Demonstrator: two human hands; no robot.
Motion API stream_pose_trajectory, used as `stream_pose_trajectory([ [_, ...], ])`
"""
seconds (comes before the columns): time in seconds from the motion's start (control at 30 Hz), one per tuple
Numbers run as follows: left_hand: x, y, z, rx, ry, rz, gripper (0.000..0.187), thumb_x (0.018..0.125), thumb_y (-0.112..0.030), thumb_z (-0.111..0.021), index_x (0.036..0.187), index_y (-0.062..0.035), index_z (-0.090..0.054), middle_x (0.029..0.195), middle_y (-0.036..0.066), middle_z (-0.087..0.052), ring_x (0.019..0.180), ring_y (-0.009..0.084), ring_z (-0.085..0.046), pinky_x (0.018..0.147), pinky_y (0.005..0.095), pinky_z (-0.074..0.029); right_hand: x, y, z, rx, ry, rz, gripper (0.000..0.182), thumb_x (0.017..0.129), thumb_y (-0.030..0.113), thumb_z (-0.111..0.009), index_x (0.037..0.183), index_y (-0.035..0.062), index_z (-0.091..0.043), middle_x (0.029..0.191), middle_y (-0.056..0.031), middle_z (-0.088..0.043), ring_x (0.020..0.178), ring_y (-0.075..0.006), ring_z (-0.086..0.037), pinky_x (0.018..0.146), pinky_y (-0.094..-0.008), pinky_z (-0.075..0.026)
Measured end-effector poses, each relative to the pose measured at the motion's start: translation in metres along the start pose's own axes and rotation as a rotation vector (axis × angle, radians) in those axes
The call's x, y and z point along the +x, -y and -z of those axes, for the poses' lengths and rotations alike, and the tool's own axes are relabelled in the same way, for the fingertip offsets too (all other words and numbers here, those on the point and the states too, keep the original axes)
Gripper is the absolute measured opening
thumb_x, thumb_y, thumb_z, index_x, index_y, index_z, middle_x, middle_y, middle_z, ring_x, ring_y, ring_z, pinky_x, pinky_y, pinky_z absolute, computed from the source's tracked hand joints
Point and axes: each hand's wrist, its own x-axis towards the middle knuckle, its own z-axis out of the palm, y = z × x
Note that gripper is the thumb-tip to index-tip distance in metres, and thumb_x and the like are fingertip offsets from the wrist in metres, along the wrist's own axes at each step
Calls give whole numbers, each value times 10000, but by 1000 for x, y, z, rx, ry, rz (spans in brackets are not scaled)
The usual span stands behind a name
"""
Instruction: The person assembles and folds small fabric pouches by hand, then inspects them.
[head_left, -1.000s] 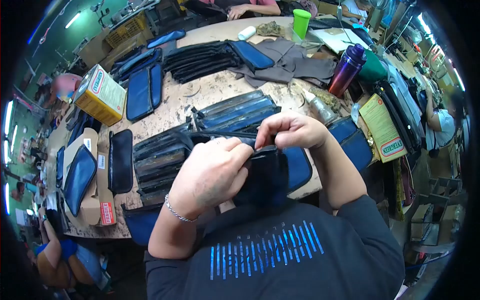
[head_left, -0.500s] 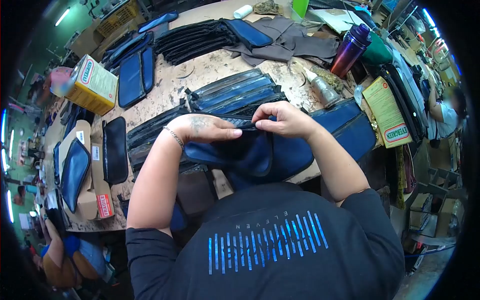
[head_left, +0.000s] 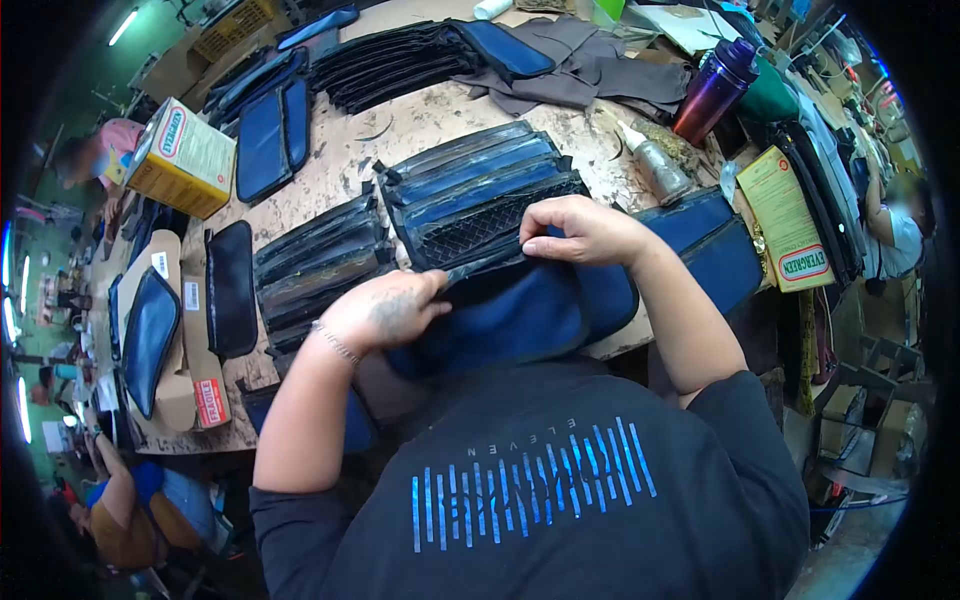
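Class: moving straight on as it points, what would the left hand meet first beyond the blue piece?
Probably the right hand; depth is unclear, so perhaps the woven black panel first.

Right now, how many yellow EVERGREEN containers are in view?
2: one container on the table, beyond the left hand; a second container right of the right hand. Others may be hidden.

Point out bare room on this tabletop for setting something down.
The widest free patch of table lies between the black stack and the blue-and-black strips; a narrower one separates those strips from the nozzle bottle. It is crowded toward the near edge, where the left hand and right hand are on a blue pouch.
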Motion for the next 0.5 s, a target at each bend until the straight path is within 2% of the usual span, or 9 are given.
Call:
stream_pose_trajectory([
  [0.03,6,11,-15,-47,-85,7,172,835,-167,-495,892,-5,-506,747,246,-583,774,387,-574,666,441,-456,4,-8,-6,-70,-11,-11,157,796,166,-575,835,15,-558,779,-123,-582,722,-243,-553,671,-312,-442],
  [0.17,19,23,-43,-28,-158,131,163,831,-154,-504,922,-20,-485,761,246,-582,783,387,-570,668,441,-450,7,-19,-16,-146,-83,-46,136,807,143,-551,845,14,-526,806,-147,-573,789,-302,-557,701,-355,-441],
  [0.23,19,18,-39,12,-206,93,250,866,-266,-471,934,-25,-469,790,249,-583,811,395,-562,696,444,-439,6,-14,-14,-148,-104,-46,125,812,132,-546,845,14,-518,801,-150,-569,787,-306,-556,695,-359,-439],
  [0.27,18,18,-34,14,-210,94,250,866,-266,-471,934,-25,-469,790,249,-583,811,395,-562,696,444,-439,5,-13,-13,-128,-101,-53,121,809,125,-548,844,13,-517,803,-151,-568,785,-309,-555,693,-358,-439],
  [0.33,19,18,-26,-207,-105,167,391,891,-396,-394,938,-18,-483,839,249,-580,862,394,-549,737,425,-428,3,-8,-13,-90,-105,-65,110,804,107,-553,844,12,-514,804,-154,-566,780,-316,-551,686,-360,-437],
  [0.37,22,20,-23,-207,-104,168,391,891,-396,-394,938,-18,-483,839,249,-580,862,394,-549,737,425,-428,3,-6,-12,-89,-105,-65,110,804,107,-553,844,12,-514,804,-154,-566,780,-316,-551,686,-360,-437],
  [0.43,33,15,-13,-385,-21,34,488,897,-467,-322,952,-14,-497,901,240,-573,904,376,-539,775,394,-412,3,-5,-13,-87,-97,-13,109,807,107,-553,845,12,-513,802,-153,-566,778,-314,-551,680,-363,-435],
  [0.47,38,5,-4,-461,54,108,428,901,-403,-394,1055,-20,-505,970,161,-580,943,266,-542,820,318,-390,2,-2,-13,-87,-92,-10,109,807,107,-553,845,12,-513,802,-153,-566,778,-314,-551,680,-363,-435],
  [0.5,45,2,-2,-460,50,108,428,901,-403,-394,1055,-20,-505,970,161,-580,943,266,-542,820,318,-390,2,1,-13,-109,-105,13,107,807,105,-552,844,12,-512,797,-154,-564,775,-314,-550,678,-364,-434],
])
